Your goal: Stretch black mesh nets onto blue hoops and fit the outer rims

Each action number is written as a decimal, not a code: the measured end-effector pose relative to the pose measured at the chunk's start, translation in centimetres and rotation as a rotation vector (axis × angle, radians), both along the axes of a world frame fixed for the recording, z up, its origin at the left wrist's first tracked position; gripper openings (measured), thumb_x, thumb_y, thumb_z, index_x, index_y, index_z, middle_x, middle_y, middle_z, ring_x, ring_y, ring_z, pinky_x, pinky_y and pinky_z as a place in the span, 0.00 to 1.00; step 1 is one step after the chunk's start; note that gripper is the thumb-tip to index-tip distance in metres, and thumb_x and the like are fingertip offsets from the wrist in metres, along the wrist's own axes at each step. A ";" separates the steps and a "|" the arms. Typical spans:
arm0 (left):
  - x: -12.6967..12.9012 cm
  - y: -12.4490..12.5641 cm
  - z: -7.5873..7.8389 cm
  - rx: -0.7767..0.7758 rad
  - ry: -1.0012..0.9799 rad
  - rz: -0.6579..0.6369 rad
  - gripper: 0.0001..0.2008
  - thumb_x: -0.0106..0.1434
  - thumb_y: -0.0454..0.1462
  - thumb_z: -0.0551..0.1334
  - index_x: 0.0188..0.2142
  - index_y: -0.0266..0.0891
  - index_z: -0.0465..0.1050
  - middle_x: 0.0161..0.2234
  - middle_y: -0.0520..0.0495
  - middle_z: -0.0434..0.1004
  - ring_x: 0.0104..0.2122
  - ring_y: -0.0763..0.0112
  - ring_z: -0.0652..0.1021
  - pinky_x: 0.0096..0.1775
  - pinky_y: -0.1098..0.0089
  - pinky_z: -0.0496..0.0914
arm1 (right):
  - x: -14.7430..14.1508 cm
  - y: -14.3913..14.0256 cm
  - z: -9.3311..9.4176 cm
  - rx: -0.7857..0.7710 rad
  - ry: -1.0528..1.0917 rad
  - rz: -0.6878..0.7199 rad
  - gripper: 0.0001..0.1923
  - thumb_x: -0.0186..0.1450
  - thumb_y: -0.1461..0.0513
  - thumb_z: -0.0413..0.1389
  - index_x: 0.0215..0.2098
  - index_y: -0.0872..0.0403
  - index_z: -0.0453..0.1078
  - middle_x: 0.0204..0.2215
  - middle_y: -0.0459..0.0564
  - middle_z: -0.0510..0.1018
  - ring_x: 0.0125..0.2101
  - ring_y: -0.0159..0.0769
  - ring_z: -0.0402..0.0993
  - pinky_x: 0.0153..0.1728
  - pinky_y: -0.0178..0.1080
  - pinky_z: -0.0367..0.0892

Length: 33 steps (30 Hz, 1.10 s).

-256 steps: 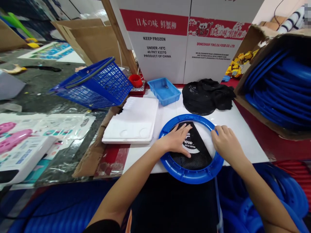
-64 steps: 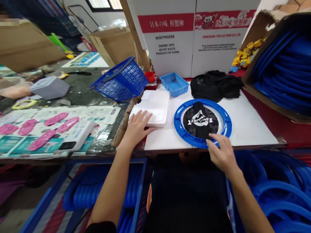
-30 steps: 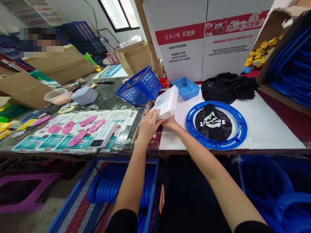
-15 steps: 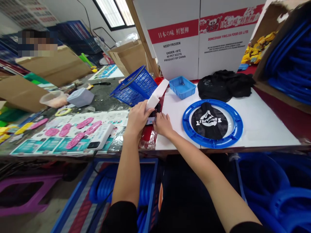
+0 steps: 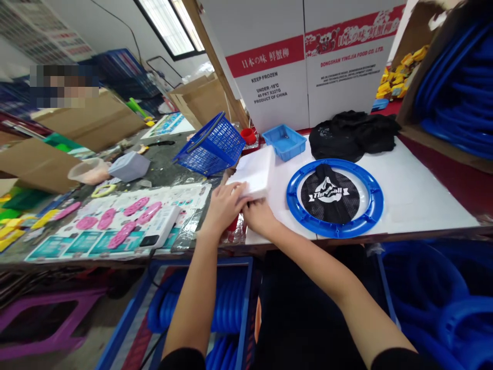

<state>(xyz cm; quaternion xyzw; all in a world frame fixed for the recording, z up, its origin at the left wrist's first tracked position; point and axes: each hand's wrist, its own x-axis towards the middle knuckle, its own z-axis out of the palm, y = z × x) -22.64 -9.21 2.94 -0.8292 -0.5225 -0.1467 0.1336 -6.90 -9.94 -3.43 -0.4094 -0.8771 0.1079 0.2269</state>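
Observation:
A flat white box-like piece (image 5: 252,172) lies slanted over the strip between the two work surfaces, its broad face up. My left hand (image 5: 225,203) grips its near left edge, fingers on top. Against its near edge, my right hand (image 5: 260,213) is closed, with its fingertips tucked under and hidden; what they hold cannot be seen. Right of my hands a blue plastic ring (image 5: 373,192) lies on the white board, with black mesh printed "Throw Ball" (image 5: 330,194) inside it.
Behind the hands stand a blue basket (image 5: 215,146), a red cup (image 5: 248,135) and a light-blue tray (image 5: 285,141). Black fabric (image 5: 350,136) lies right of it. Pink pieces (image 5: 134,206) and a white device (image 5: 164,228) are on the left. Blue rings fill a crate (image 5: 246,313) below.
The white piece has tipped from standing on edge to lying flatter, covering the dark object that showed beneath it. My right hand has moved down slightly, its fingers now under the edge.

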 end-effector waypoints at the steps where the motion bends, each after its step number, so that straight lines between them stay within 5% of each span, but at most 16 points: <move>1: -0.1 -0.5 -0.7 -0.011 0.017 -0.009 0.27 0.79 0.49 0.57 0.71 0.43 0.69 0.65 0.34 0.76 0.65 0.45 0.73 0.66 0.48 0.63 | 0.6 -1.1 -0.1 0.012 0.001 0.007 0.25 0.78 0.67 0.43 0.67 0.73 0.67 0.58 0.79 0.78 0.60 0.60 0.74 0.68 0.63 0.60; 9: 0.7 -2.8 -3.7 -0.007 0.043 0.051 0.28 0.78 0.43 0.57 0.74 0.45 0.65 0.70 0.32 0.70 0.69 0.42 0.70 0.67 0.43 0.63 | 8.0 -9.6 -1.6 0.139 0.050 0.176 0.25 0.76 0.63 0.52 0.69 0.65 0.68 0.71 0.73 0.69 0.72 0.57 0.64 0.73 0.60 0.59; 12: 1.3 -3.2 -4.2 0.007 0.024 0.080 0.30 0.78 0.43 0.56 0.76 0.44 0.61 0.71 0.30 0.69 0.69 0.40 0.70 0.67 0.40 0.63 | 12.7 -12.0 -0.5 0.033 0.105 0.362 0.19 0.77 0.62 0.54 0.63 0.56 0.75 0.70 0.63 0.73 0.72 0.53 0.65 0.74 0.58 0.59; 15: 2.4 -3.9 -4.1 0.022 -0.055 0.110 0.35 0.77 0.47 0.59 0.78 0.40 0.54 0.71 0.25 0.67 0.69 0.35 0.69 0.66 0.36 0.64 | 18.9 -13.2 1.8 -0.245 0.293 0.522 0.15 0.80 0.58 0.53 0.58 0.46 0.79 0.53 0.50 0.87 0.56 0.42 0.82 0.64 0.48 0.73; 18: 5.4 -4.2 -2.3 -0.036 -0.205 -0.002 0.34 0.77 0.50 0.60 0.76 0.42 0.57 0.71 0.28 0.67 0.70 0.37 0.69 0.67 0.38 0.65 | 25.7 -12.1 4.0 -0.390 0.517 0.281 0.14 0.80 0.58 0.53 0.56 0.44 0.80 0.40 0.48 0.89 0.44 0.39 0.86 0.51 0.43 0.79; 21: 11.1 -3.3 0.8 -0.218 -0.394 -0.262 0.24 0.78 0.50 0.58 0.67 0.46 0.71 0.63 0.37 0.76 0.63 0.49 0.76 0.64 0.49 0.71 | 31.1 -8.4 5.3 -0.058 0.465 -0.263 0.15 0.79 0.56 0.52 0.46 0.46 0.83 0.46 0.56 0.86 0.51 0.50 0.82 0.57 0.54 0.76; 23: 15.5 -1.9 2.6 -0.378 -0.442 -0.418 0.17 0.77 0.50 0.59 0.52 0.44 0.80 0.52 0.41 0.83 0.53 0.54 0.81 0.58 0.55 0.75 | 33.2 -5.8 5.4 0.109 0.325 -0.447 0.15 0.77 0.55 0.53 0.45 0.48 0.83 0.52 0.62 0.83 0.58 0.57 0.77 0.62 0.62 0.71; 25: 19.3 -0.3 3.1 -0.586 -0.361 -0.548 0.15 0.75 0.50 0.62 0.43 0.43 0.80 0.44 0.44 0.83 0.45 0.58 0.82 0.49 0.60 0.75 | 34.0 -4.2 5.1 0.104 0.213 -0.415 0.14 0.76 0.56 0.55 0.44 0.49 0.83 0.57 0.62 0.80 0.62 0.57 0.74 0.65 0.63 0.68; 28: 22.6 1.4 2.0 -0.784 -0.174 -0.651 0.13 0.71 0.48 0.66 0.39 0.40 0.79 0.40 0.46 0.82 0.40 0.62 0.80 0.42 0.65 0.71 | 34.2 -4.3 3.9 0.032 0.046 -0.296 0.11 0.76 0.57 0.56 0.46 0.49 0.82 0.61 0.59 0.79 0.67 0.57 0.69 0.70 0.65 0.63; 33: 22.0 1.0 0.4 -0.903 -0.165 -0.627 0.15 0.74 0.46 0.62 0.35 0.40 0.77 0.34 0.48 0.81 0.34 0.65 0.78 0.37 0.67 0.66 | 35.3 -5.8 1.7 0.112 -0.042 -0.483 0.13 0.77 0.57 0.56 0.48 0.53 0.81 0.69 0.65 0.71 0.73 0.61 0.61 0.71 0.68 0.60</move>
